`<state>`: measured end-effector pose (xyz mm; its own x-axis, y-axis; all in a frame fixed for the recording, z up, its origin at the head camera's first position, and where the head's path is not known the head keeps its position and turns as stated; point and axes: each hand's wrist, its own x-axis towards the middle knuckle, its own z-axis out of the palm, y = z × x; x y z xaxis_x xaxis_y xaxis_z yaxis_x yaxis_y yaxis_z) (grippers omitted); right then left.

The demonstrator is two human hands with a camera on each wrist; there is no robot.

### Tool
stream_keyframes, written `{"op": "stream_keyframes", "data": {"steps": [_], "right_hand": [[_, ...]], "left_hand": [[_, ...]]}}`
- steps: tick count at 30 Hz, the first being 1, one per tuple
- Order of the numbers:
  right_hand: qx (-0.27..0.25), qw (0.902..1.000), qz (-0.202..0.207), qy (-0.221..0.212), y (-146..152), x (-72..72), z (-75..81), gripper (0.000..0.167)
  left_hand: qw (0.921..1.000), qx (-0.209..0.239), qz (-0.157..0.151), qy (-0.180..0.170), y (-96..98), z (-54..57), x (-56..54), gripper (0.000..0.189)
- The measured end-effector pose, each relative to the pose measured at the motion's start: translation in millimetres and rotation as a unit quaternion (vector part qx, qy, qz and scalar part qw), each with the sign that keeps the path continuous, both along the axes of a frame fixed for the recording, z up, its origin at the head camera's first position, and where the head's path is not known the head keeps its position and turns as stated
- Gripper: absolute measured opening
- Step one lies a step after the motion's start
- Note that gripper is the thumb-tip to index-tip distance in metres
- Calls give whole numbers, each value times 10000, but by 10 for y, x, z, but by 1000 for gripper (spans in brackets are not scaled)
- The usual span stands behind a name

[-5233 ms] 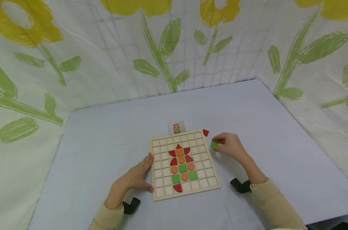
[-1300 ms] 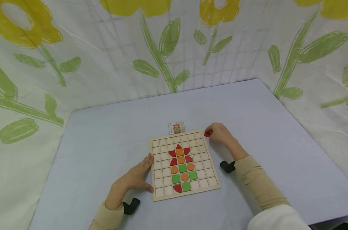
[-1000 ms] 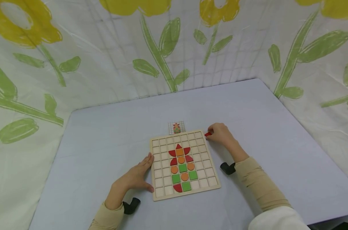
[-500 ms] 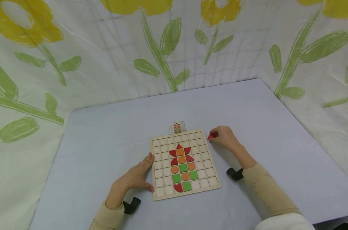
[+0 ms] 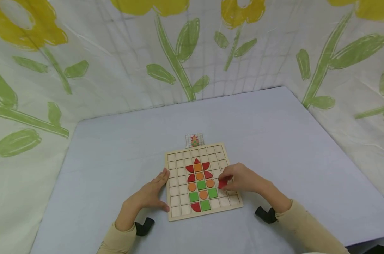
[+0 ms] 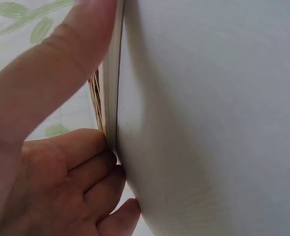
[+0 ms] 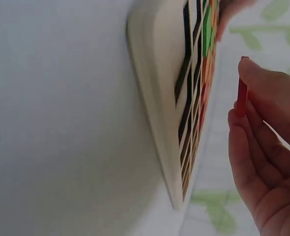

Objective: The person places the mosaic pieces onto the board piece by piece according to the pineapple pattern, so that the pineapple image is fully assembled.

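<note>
A square wooden grid board (image 5: 176, 211) lies on the table, with red, orange and green tiles set in its middle cells. My left hand (image 5: 150, 193) rests against the board's left edge, thumb and fingers spread apart; in the left wrist view its fingertips touch the side. Above the board's right half, my right hand (image 5: 244, 178) pinches a red tile (image 5: 222, 184) between thumb and fingers, covering part of it. Seen in the right wrist view, the red tile (image 7: 242, 96) is edge-on and above the board surface. The bottom row has a red quarter-circle tile (image 5: 195, 207) beside a green square (image 5: 205, 205).
A small pattern card (image 5: 188, 142) with a printed figure lies just beyond the board's far edge. The pale table (image 5: 122, 141) extends around the board. Behind it hangs a white cloth (image 5: 115, 70) with painted flowers. A black wrist mount (image 5: 144, 227) is by my left wrist.
A green square has gone from my right hand into the bottom row. My right hand then picked up the red tile beside the board's far right corner and carried it over the board. Left hand stays.
</note>
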<state>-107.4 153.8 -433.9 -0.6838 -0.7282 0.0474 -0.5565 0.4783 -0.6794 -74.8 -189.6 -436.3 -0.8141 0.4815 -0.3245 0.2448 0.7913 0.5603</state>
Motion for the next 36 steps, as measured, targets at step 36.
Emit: {"op": "stream_keyframes", "data": {"steps": [36], "right_hand": [[961, 9905, 902, 390, -350, 322, -46, 21]], "left_hand": [[9999, -8, 75, -93, 23, 22, -1, 118]]}}
